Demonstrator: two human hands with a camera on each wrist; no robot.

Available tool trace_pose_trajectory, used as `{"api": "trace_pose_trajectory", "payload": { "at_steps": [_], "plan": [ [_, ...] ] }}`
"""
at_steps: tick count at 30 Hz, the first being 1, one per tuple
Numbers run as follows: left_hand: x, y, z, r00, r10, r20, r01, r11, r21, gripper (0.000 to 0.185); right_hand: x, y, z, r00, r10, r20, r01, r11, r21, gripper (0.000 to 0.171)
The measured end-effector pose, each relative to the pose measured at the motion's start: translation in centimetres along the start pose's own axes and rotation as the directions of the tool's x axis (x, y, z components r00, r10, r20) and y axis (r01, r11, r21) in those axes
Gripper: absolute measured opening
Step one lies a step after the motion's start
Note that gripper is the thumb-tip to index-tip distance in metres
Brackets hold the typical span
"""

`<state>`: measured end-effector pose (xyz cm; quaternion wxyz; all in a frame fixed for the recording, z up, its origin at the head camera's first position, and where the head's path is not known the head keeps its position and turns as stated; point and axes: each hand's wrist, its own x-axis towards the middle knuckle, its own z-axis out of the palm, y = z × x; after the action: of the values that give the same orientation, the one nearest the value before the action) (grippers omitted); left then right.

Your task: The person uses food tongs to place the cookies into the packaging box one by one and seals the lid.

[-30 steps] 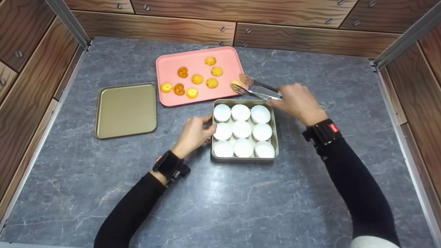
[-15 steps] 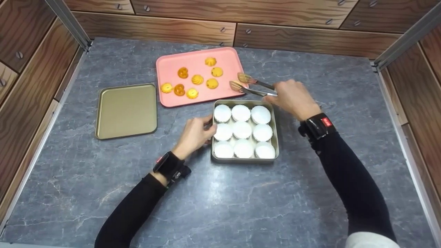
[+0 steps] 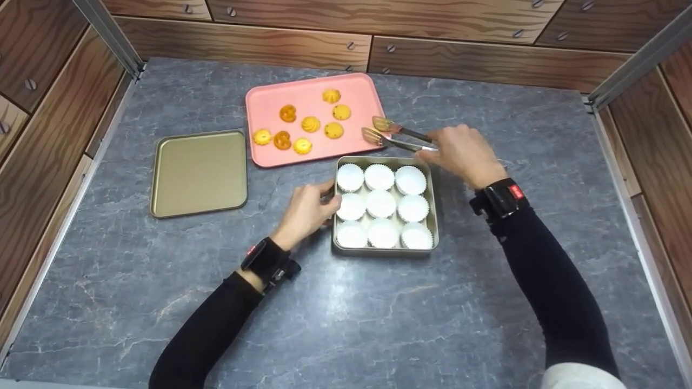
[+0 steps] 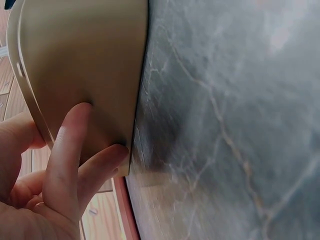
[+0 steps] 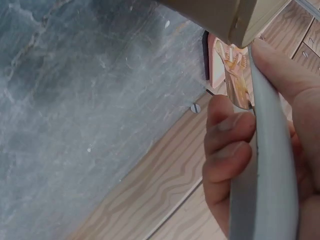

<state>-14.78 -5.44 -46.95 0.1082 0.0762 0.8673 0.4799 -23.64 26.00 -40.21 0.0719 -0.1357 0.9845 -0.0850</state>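
A square gold tin holds several white paper cups in rows. At its left side, my left hand grips the wall, thumb at the rim and fingertips against the outside in the left wrist view. My right hand holds metal tongs, its fingers curled round the handle in the right wrist view. The spread tong tips lie over the right end of a pink tray, covering the spot there. Several cookies lie on the tray, among them a pretzel-shaped one, a chip cookie and a swirl.
Left of the tray, a flat square gold lid lies on the grey marbled table. Wood-patterned panels wall in the back and both sides. The tray's front edge sits close behind the tin.
My right hand has shifted slightly up and left with the tongs. A round cookie seen at their tips a second ago is now covered by them. The left hand and tin have stayed put.
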Motion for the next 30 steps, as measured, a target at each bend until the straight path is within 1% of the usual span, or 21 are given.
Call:
{"api": "trace_pose_trajectory", "payload": {
  "at_steps": [4, 10, 16, 19, 25, 30],
  "plan": [
    [0.0, 0.0, 0.0, 1.0, -0.005, 0.0, 0.005, 1.0, 0.005, 0.053, -0.4, 0.1, 0.2, 1.0, 0.0, -0.018, 0.001, 1.0, 0.029, 0.048],
    [-0.1, -0.1, 0.1, 1.0, 0.026, -0.016, -0.026, 0.999, 0.026, 0.051, -1.3, 0.1, 0.0, 0.997, -0.021, -0.077, 0.024, 0.999, 0.046, 0.05],
    [-0.2, -0.1, 0.1, 1.0, 0.02, -0.02, -0.019, 1.0, 0.012, 0.05, -2.7, -0.1, -0.4, 0.986, -0.088, -0.142, 0.098, 0.993, 0.071, 0.051],
    [-0.2, -0.1, 0.1, 0.999, 0.026, -0.026, -0.025, 1.0, 0.017, 0.049, -3.6, -0.4, -0.5, 0.978, -0.121, -0.17, 0.136, 0.987, 0.082, 0.048],
    [-0.2, -0.1, 0.2, 0.998, 0.037, -0.055, -0.036, 0.999, 0.027, 0.048, -5.6, -1.0, -0.4, 0.966, -0.164, -0.199, 0.187, 0.977, 0.106, 0.043],
    [-0.2, -0.1, 0.3, 0.997, 0.045, -0.061, -0.043, 0.999, 0.031, 0.048, -6.9, -1.3, 0.0, 0.951, -0.213, -0.223, 0.242, 0.964, 0.108, 0.039]
  ]
}}
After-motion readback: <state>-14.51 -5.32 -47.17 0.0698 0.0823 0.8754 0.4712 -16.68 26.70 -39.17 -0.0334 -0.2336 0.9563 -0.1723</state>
